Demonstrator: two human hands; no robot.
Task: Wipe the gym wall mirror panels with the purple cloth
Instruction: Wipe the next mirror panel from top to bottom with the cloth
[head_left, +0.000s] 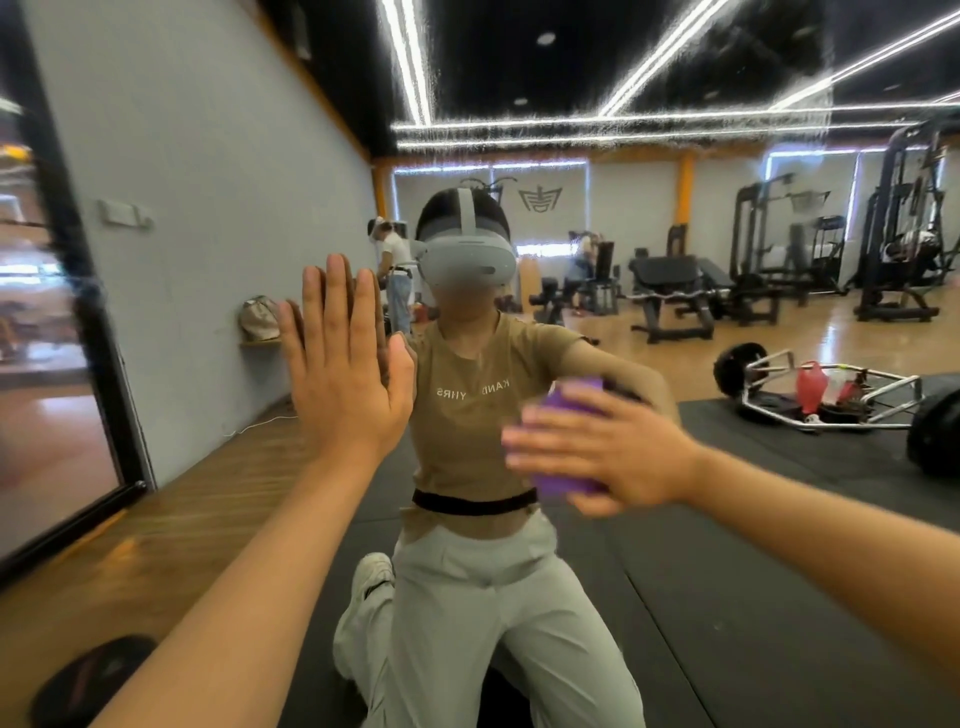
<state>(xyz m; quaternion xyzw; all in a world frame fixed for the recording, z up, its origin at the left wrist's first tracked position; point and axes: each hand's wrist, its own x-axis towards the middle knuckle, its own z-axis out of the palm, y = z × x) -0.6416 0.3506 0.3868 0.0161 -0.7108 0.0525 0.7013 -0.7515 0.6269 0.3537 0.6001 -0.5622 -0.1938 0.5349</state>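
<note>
In the head view, I had the left hand (345, 374) flat against the mirror panel (727, 441), fingers straight and together, its reflection meeting it palm to palm. That grip was open and held nothing; it looked to me like a brace. The right hand (618, 457) pressed the purple cloth (566, 486) onto the glass at about waist height of the kneeling reflection, fingers stretched out flat over it, not curled round it. The cloth sat bunched between palm and mirror, with purple showing above and below the fingers.

The risks, as I judged them:

- The bracing palm was bare skin on glass. It would likely leave a print on a part of the panel that then needs another pass.
- The cloth was only pinned by pressure, not held. If I lifted the pressure mid-stroke, it could slide down and drop to the black floor mat (727, 597).
- The cloth was folded small, so each stroke covered a narrow band. Streaks or missed strips between passes seemed likely.
- The glass near the top of the panel showed a speckled, smeared haze across the reflected ceiling lights (649, 57). From a kneeling pose I doubted I could reach it without standing.
- Leaning hard on both hands put weight on the mirror itself, which I thought unwise.

The dark frame (98, 332) at the left marked the panel's edge, where grime could be missed.
</note>
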